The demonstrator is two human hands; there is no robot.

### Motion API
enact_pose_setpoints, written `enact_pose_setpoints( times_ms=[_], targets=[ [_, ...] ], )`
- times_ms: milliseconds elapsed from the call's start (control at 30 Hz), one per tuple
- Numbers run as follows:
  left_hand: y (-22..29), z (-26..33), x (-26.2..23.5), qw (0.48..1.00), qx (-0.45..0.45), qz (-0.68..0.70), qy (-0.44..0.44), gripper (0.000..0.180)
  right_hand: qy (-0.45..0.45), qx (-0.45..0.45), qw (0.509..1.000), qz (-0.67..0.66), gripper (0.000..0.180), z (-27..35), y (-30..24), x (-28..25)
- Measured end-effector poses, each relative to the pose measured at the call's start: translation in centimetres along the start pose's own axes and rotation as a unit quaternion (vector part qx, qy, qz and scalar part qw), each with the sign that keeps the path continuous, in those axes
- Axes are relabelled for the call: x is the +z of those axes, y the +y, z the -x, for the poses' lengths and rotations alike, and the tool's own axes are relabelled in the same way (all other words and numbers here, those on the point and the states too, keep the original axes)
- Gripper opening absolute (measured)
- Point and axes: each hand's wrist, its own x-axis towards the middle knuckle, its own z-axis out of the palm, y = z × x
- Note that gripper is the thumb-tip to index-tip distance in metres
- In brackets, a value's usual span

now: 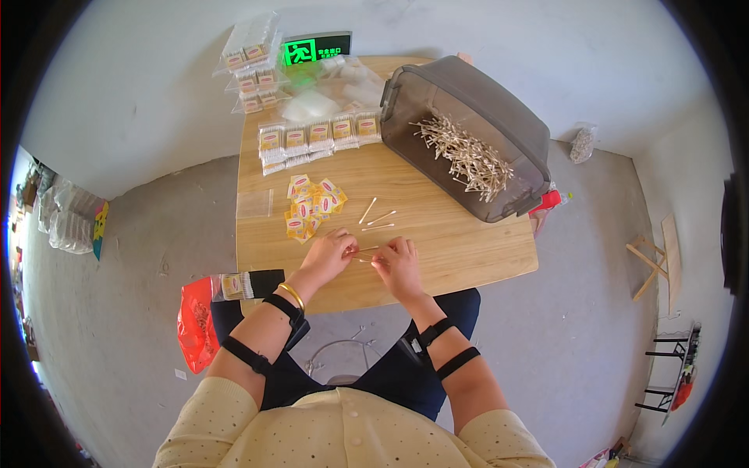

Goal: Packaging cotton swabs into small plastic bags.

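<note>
Over the near part of the wooden table, my left hand [329, 253] and my right hand [398, 264] face each other with fingers pinched. A few thin cotton swabs [364, 252] stretch between the fingertips, and both hands grip them. How many there are cannot be made out. Just beyond my hands lie three loose cotton swabs [381, 218], apart from one another. To their left is a loose pile of small yellow-and-white printed cards [312, 204]. A large translucent grey bin [495, 93] lies tipped toward me at the far right, with a heap of cotton swabs [462, 156] inside.
Filled swab packets [320, 136] stand in a row on the table [468, 246], behind the cards. Bagged packets [253, 58] are stacked at the far left, beside clear plastic bags [343, 86] and a lit green sign [312, 51]. A red bag [197, 324] hangs left of my leg.
</note>
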Motion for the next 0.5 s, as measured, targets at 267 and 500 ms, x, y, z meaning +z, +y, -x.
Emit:
enact_pose_setpoints(
  times_ms=[267, 500],
  targets=[
    [0.9, 1.7, 0.5, 0.995, 0.032, -0.053, 0.077, 0.012, -0.009, 0.005, 1.0, -0.008, 0.014, 0.2, 0.6, -0.6],
    [3.2, 3.8, 3.5, 0.995, 0.031, -0.073, 0.065, 0.043, 0.007, 0.019, 0.999, -0.031, 0.021, -1.2, 1.3, 0.6]
  ],
)
